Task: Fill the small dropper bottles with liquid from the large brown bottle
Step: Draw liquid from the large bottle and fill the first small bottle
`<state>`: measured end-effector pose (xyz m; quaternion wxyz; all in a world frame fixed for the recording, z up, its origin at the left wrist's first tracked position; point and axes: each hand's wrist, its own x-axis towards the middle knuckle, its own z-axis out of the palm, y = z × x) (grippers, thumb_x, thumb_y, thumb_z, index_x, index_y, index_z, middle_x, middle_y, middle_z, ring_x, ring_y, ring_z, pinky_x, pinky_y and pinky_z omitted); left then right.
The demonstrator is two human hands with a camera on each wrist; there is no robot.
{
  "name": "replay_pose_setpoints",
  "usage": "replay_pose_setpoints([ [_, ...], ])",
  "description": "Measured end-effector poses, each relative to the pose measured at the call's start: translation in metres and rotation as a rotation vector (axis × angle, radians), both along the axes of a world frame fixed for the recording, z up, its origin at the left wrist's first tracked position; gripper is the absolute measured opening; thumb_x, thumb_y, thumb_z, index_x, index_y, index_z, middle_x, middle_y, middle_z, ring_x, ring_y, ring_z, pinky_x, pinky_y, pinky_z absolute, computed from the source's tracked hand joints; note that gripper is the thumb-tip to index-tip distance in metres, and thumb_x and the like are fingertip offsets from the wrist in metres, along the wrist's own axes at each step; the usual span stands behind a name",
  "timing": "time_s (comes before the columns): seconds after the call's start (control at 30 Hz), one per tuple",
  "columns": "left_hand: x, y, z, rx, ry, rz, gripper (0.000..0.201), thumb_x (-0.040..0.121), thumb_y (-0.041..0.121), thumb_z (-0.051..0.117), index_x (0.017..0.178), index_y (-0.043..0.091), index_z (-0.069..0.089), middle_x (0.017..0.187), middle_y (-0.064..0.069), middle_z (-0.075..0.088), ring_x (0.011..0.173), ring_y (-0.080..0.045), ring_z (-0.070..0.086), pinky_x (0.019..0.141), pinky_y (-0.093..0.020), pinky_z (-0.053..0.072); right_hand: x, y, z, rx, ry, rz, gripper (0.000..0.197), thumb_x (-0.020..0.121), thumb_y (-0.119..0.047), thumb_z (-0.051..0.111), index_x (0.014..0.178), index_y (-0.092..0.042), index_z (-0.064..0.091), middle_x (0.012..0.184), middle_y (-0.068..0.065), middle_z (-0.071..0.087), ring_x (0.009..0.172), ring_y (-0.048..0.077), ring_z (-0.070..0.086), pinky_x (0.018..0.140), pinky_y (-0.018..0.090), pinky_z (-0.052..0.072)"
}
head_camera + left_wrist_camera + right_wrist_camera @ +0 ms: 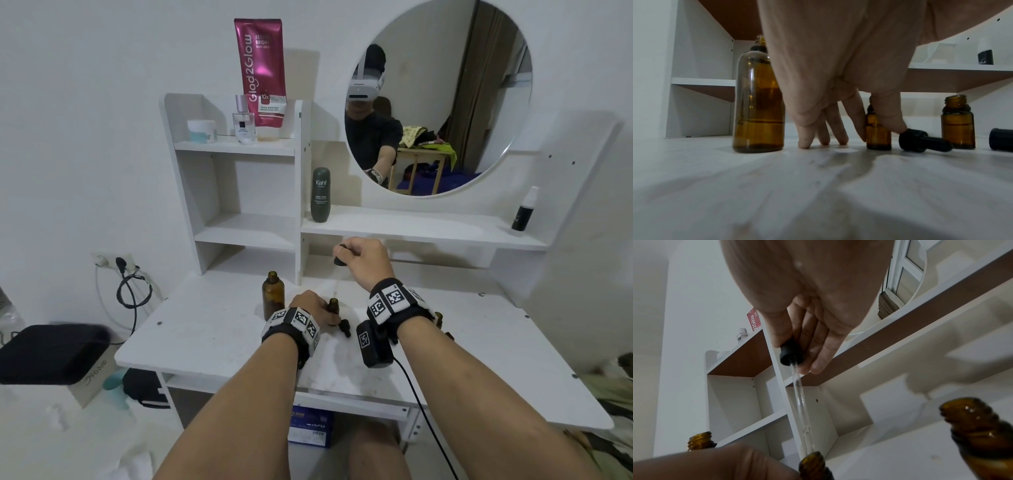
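A: Status, R hand?

B: Right hand (368, 257) raised above the white tabletop (212, 329). Thumb and fingers pinch the black bulb/collar of a dropper (791, 356); remaining fingers lie alongside, lightly bent. Glass pipette (800, 400) hangs down from the collar, slightly tilted. Tip sits at the mouth of the small dropper bottle (813, 464) directly below the hand; cannot tell whether the tip is inside the neck.

A: L hand?

B: Left hand (310, 305) is low, below and to the L of the R hand. Thumb and index finger clasp that same small dropper bottle (877, 134) from either side; bottle upright on the tabletop. Other three fingertips (803, 144) touch the surface just L of the bottle.

A: Large brown bottle?

B: Large brown bottle (273, 295) stands upright, uncapped, just L of the L hand, behind its knuckles. Wrist view shows a liquid line partway up the glass (758, 121).

A: Other items near the hands?

B: A loose black dropper cap (925, 142) lies on its side just R of the held bottle, close to the thumb tip. A second small dropper bottle (957, 123), uncapped, upright, stands further R, with a liquid line about midway. Another black cap (1001, 139) at the far R edge, partly cut off. One more open amber neck (974, 417) shows close under the R wrist.
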<state>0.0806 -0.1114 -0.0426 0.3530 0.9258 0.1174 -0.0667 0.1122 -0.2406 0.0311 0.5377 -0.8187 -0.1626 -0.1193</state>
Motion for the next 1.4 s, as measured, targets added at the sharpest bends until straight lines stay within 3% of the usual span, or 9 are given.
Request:
replay_pose_setpoints([
  [0.2, -0.0007, 0.0005, -0.0026, 0.007, 0.001, 0.002, 0.029, 0.072, 0.036, 0.078, 0.093, 0.016, 0.077, 0.095, -0.003, 0.075, 0.095, -0.021, 0.068, 0.087, -0.031, 0.056, 0.0016, 0.0008, -0.0036, -0.018, 0.003, -0.001, 0.009, 0.088, -0.02, 0.069, 0.083, -0.014, 0.076, 0.08, 0.003, 0.076, 0.081, 0.018, 0.072, 0.083, 0.034, 0.058],
  [0.37, -0.0002, 0.002, -0.0035, 0.007, -0.017, -0.004, 0.029, 0.074, 0.035, 0.078, 0.097, 0.016, 0.077, 0.096, -0.003, 0.074, 0.095, -0.021, 0.067, 0.086, -0.03, 0.055, -0.0038, 0.0029, -0.0011, -0.024, -0.006, 0.01, 0.01, 0.089, -0.018, 0.068, 0.082, -0.016, 0.074, 0.078, 0.002, 0.075, 0.077, 0.014, 0.07, 0.077, 0.024, 0.054],
  [0.47, -0.0007, 0.0022, -0.003, 0.012, -0.026, -0.006, 0.029, 0.076, 0.034, 0.077, 0.098, 0.015, 0.077, 0.097, -0.004, 0.074, 0.095, -0.02, 0.067, 0.087, -0.029, 0.054, -0.0028, 0.0023, -0.0009, -0.03, 0.008, 0.018, 0.01, 0.088, -0.019, 0.068, 0.081, -0.017, 0.074, 0.078, 0.002, 0.076, 0.08, 0.017, 0.072, 0.08, 0.027, 0.055],
  [0.6, -0.0008, 0.0009, -0.0034, 0.024, -0.038, 0.0, 0.024, 0.075, 0.033, 0.074, 0.091, 0.015, 0.078, 0.09, -0.003, 0.074, 0.083, -0.019, 0.064, 0.079, -0.026, 0.053, -0.0011, 0.0005, -0.0026, -0.044, -0.006, 0.006, 0.011, 0.088, -0.019, 0.069, 0.08, -0.015, 0.075, 0.079, 0.003, 0.076, 0.079, 0.018, 0.071, 0.08, 0.03, 0.056],
  [0.7, -0.0003, -0.0004, -0.0045, 0.038, -0.05, 0.018, 0.023, 0.074, 0.032, 0.074, 0.087, 0.013, 0.077, 0.09, -0.005, 0.074, 0.076, -0.017, 0.058, 0.08, -0.027, 0.054, -0.0022, 0.0006, -0.0016, -0.026, -0.012, 0.006, 0.01, 0.088, -0.019, 0.069, 0.08, -0.016, 0.074, 0.079, 0.002, 0.075, 0.076, 0.014, 0.069, 0.078, 0.026, 0.054],
  [0.87, -0.0018, -0.0007, -0.0024, 0.058, -0.039, 0.01, 0.028, 0.077, 0.035, 0.071, 0.091, 0.012, 0.077, 0.091, -0.005, 0.074, 0.089, -0.021, 0.067, 0.08, -0.027, 0.054, -0.0019, 0.0017, -0.0015, -0.002, 0.011, 0.022, 0.011, 0.087, -0.022, 0.072, 0.076, -0.019, 0.072, 0.079, 0.003, 0.076, 0.078, 0.017, 0.071, 0.082, 0.031, 0.057],
  [1.17, -0.006, -0.0015, 0.0017, 0.062, -0.025, 0.006, 0.03, 0.079, 0.039, 0.068, 0.093, 0.015, 0.077, 0.091, -0.003, 0.073, 0.09, -0.02, 0.067, 0.082, -0.026, 0.054, -0.0038, 0.002, 0.0009, 0.014, 0.008, 0.029, 0.018, 0.087, -0.023, 0.072, 0.069, -0.024, 0.068, 0.076, 0.002, 0.075, 0.078, 0.018, 0.072, 0.082, 0.034, 0.058],
  [1.4, -0.0053, 0.0004, 0.0013, 0.076, -0.029, -0.012, 0.03, 0.08, 0.037, 0.069, 0.099, 0.014, 0.077, 0.097, -0.004, 0.073, 0.094, -0.021, 0.067, 0.085, -0.028, 0.055, -0.0039, 0.0037, -0.0021, -0.011, -0.001, 0.029, 0.015, 0.087, -0.023, 0.071, 0.076, -0.014, 0.071, 0.076, 0.003, 0.075, 0.078, 0.02, 0.072, 0.083, 0.038, 0.058],
])
